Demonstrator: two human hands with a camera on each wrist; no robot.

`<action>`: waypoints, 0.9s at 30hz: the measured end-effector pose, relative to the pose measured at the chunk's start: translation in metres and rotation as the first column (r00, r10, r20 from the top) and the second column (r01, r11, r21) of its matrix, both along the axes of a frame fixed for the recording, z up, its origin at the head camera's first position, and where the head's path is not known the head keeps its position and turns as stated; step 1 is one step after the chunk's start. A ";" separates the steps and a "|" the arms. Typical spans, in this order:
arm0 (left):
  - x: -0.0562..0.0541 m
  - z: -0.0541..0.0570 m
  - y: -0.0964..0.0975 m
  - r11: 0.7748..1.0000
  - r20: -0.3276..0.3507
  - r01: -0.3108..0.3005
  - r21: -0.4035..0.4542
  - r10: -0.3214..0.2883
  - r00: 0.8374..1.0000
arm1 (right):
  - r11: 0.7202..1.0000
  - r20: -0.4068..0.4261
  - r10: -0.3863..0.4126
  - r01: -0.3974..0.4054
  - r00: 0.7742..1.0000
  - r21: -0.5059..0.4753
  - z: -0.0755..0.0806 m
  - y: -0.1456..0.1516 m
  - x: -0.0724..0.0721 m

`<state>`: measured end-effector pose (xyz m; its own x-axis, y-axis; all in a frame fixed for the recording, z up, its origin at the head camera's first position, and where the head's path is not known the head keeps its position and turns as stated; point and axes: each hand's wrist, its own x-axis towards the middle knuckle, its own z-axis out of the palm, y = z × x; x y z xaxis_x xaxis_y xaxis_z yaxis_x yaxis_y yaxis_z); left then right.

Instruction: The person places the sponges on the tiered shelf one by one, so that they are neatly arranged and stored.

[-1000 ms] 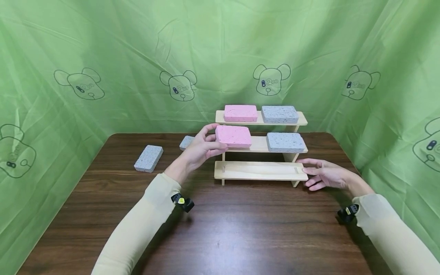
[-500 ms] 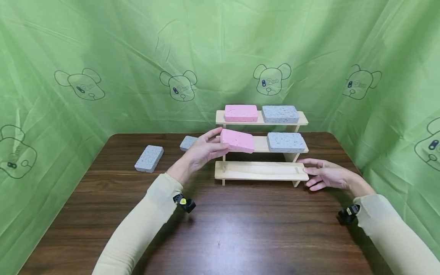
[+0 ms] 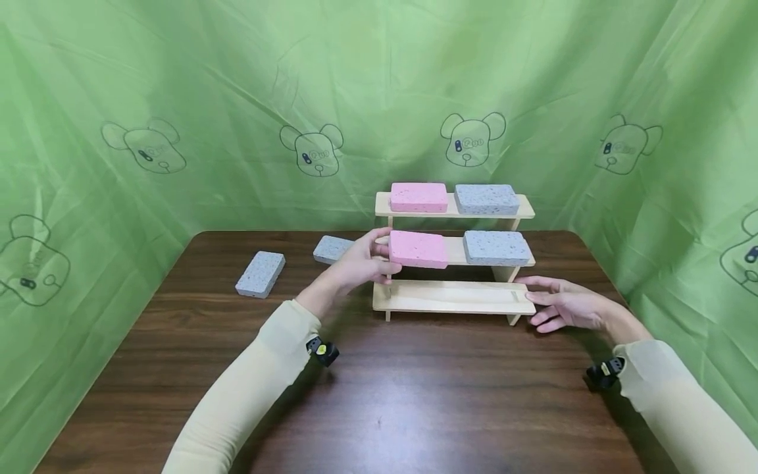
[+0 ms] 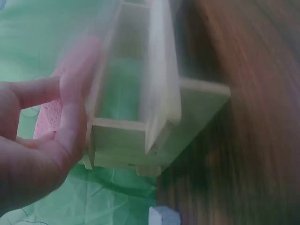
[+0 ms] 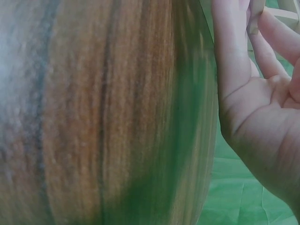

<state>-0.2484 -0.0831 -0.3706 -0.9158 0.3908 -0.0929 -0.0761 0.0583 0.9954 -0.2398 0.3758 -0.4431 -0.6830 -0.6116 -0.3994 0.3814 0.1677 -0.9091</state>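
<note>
My left hand (image 3: 362,259) grips the left end of a pink sponge (image 3: 419,249) at the middle tier of a three-step wooden shelf (image 3: 450,297). The left wrist view has the same pink sponge (image 4: 49,117) behind the fingers, beside the shelf's upper boards. To its right on that tier lies a speckled blue-grey sponge (image 3: 496,247). My right hand (image 3: 568,304) holds the right end of the bottom tier between thumb and fingers; in the right wrist view a bit of the wooden shelf (image 5: 256,14) shows between them.
Another pink sponge (image 3: 418,197) and a blue-grey sponge (image 3: 487,199) lie on the top tier. Left of the shelf, two blue-grey sponges rest on the dark wooden table (image 3: 379,395); one (image 3: 333,249) is partly behind my left hand. A green curtain (image 3: 237,79) surrounds the table.
My left hand has moved the pink sponge right and down, from overlapping the middle tier's left end onto that tier, tilting it and then levelling it. The right hand stays at the shelf's end.
</note>
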 end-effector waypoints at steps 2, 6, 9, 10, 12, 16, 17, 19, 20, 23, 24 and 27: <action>0.002 -0.001 0.001 0.999 -0.019 -0.001 -0.055 0.000 1.000 | 1.000 0.004 -0.004 0.004 1.000 0.010 -0.001 0.000 0.001; 0.003 0.000 0.001 0.990 -0.058 -0.021 -0.139 0.013 0.998 | 1.000 0.000 -0.007 0.007 1.000 0.008 -0.002 0.000 0.001; 0.002 0.002 0.000 0.981 -0.082 -0.022 -0.194 0.006 0.997 | 1.000 -0.008 -0.007 0.007 1.000 0.004 -0.001 -0.001 0.002; 0.001 0.002 0.000 0.978 -0.083 -0.015 -0.208 -0.002 0.997 | 1.000 -0.010 -0.007 0.007 1.000 0.005 0.000 -0.001 0.002; 0.000 0.002 -0.001 0.972 -0.084 0.003 -0.237 -0.024 0.996 | 1.000 -0.014 -0.007 0.007 1.000 0.005 0.001 -0.001 0.002; -0.001 0.002 -0.001 0.966 -0.074 0.031 -0.256 -0.051 0.996 | 1.000 -0.016 -0.003 0.003 1.000 -0.001 0.002 -0.001 0.002; -0.001 0.003 0.000 0.965 -0.077 0.031 -0.260 -0.052 0.996 | 1.000 -0.016 -0.003 0.003 1.000 -0.003 0.002 -0.001 0.002; -0.001 0.003 0.000 0.966 -0.084 0.020 -0.258 -0.043 0.996 | 1.000 -0.017 -0.004 0.004 1.000 -0.007 0.001 0.000 0.001; -0.002 0.004 0.001 0.966 -0.089 0.013 -0.259 -0.038 0.995 | 1.000 -0.015 -0.004 0.003 1.000 -0.010 0.000 0.000 0.001; -0.004 0.003 0.001 0.968 -0.094 -0.003 -0.250 -0.021 0.995 | 1.000 -0.010 -0.005 0.005 1.000 -0.019 -0.001 0.001 0.000; -0.004 0.003 0.001 0.970 -0.091 -0.006 -0.244 -0.016 0.996 | 1.000 -0.008 -0.004 0.004 1.000 -0.023 -0.001 0.001 0.000; -0.005 0.002 0.001 0.974 -0.073 -0.007 -0.228 -0.010 0.997 | 1.000 -0.005 0.000 0.000 1.000 -0.029 -0.002 0.001 0.000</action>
